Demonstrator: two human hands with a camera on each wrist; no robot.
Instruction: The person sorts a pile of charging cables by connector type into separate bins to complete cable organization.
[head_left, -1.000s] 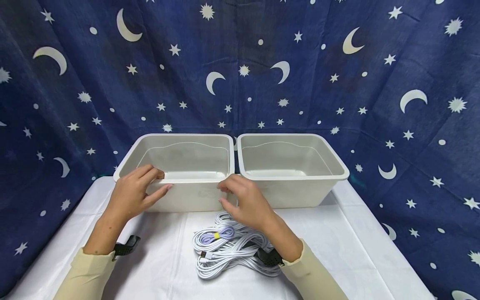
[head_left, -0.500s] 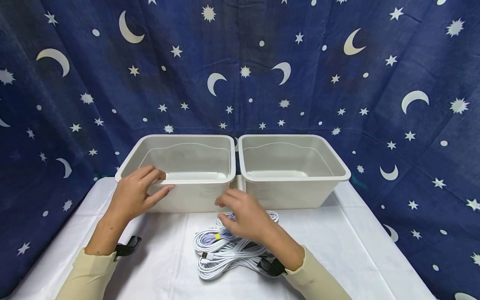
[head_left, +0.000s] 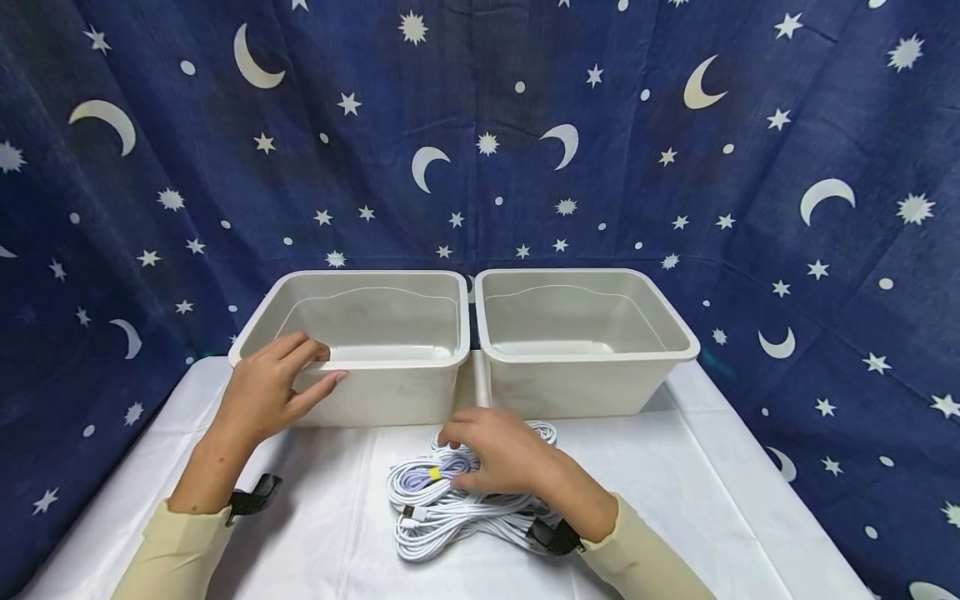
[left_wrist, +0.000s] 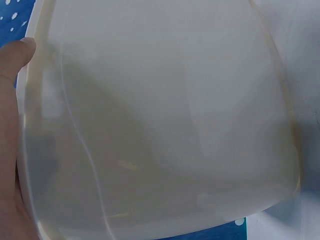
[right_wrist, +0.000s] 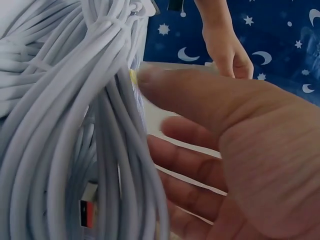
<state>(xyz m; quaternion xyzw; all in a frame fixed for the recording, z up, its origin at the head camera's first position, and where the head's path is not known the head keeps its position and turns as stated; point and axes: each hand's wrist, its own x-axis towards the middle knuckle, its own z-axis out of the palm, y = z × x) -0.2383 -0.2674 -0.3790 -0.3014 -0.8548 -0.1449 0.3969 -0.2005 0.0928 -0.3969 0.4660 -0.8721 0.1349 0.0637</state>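
Right hand (head_left: pixel 502 454) over the lilac coil (head_left: pixel 415 477), fingers parted and loosely bent, gripping nothing; contact I can't tell.
On the white tablecloth (head_left: pixel 322 508), before the left bin (head_left: pixel 386 398) and right bin (head_left: pixel 566 392), I see smooth white cables (head_left: pixel 431 542) heaped in loops, the slim lilac coil on top, a yellow band (head_left: pixel 435 473) round its middle. Its long axis runs nearly left to right; a USB plug (head_left: pixel 409 511) points left. My left hand (head_left: pixel 270 387) grips the left bin's near rim.

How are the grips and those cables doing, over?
Left grip: holding front rim of left bin. Right grip: at the cables, no hold visible. Cables: piled on white tablecloth. Nothing seen in the way.
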